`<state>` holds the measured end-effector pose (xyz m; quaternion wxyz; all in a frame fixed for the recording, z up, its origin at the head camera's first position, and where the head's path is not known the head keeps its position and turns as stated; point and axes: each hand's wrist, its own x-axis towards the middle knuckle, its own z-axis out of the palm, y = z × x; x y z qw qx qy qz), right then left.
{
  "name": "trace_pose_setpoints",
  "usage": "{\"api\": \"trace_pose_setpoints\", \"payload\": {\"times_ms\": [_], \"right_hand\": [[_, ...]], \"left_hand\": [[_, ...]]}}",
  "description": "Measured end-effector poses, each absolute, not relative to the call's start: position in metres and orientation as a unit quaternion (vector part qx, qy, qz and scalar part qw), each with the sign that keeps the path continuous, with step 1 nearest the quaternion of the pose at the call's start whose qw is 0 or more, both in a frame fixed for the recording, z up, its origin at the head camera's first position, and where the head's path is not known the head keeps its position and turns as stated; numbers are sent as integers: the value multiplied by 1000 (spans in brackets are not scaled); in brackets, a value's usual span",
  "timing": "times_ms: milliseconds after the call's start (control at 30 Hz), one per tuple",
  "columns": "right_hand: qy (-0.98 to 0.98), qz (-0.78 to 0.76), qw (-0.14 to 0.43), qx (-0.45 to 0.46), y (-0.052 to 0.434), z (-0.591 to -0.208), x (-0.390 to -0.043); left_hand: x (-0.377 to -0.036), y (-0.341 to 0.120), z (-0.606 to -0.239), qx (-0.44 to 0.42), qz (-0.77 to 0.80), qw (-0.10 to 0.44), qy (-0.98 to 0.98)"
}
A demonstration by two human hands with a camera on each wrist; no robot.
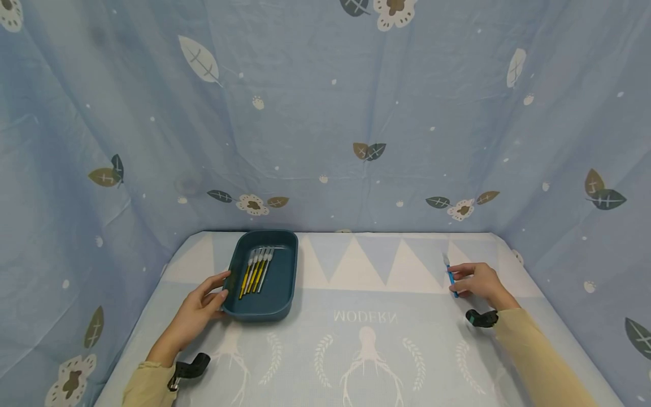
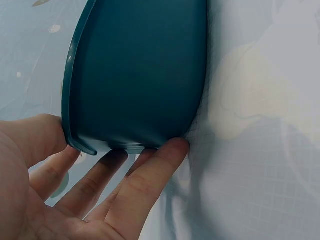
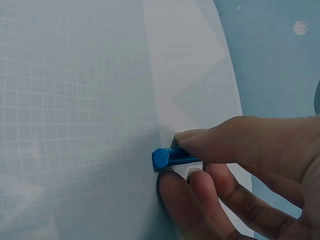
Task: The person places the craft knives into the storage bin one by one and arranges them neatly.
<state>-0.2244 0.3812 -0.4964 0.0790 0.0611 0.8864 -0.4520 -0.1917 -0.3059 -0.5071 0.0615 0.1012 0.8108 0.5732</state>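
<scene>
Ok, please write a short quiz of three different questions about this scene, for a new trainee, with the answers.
1. True or false: the right hand pinches a blue pen.
2. Which thing does the left hand touch?
A. the teal tray
B. a red cup
C. a pair of scissors
3. Fill in the missing word: the yellow pens lie side by side inside the ____.

Key
1. True. In the right wrist view the fingertips close round the pen's end.
2. A. The fingers rest against the tray's outer wall.
3. tray
</scene>
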Motion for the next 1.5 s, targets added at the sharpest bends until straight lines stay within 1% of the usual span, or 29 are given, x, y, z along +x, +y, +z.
{"api": "trace_pose_setpoints", "payload": {"times_ms": [500,1000,1500], "right_hand": [[879,-463,87,75,381,-497,-228],[870,-473,111,82,383,-493,-230],[859,-492,101,96,383,-494,-222]], "left_hand": [[-192,-306,-509,98,574,62,811],[-192,-306,-507,99,578,60,808],[-193,-306,-509,96,580,60,807]]}}
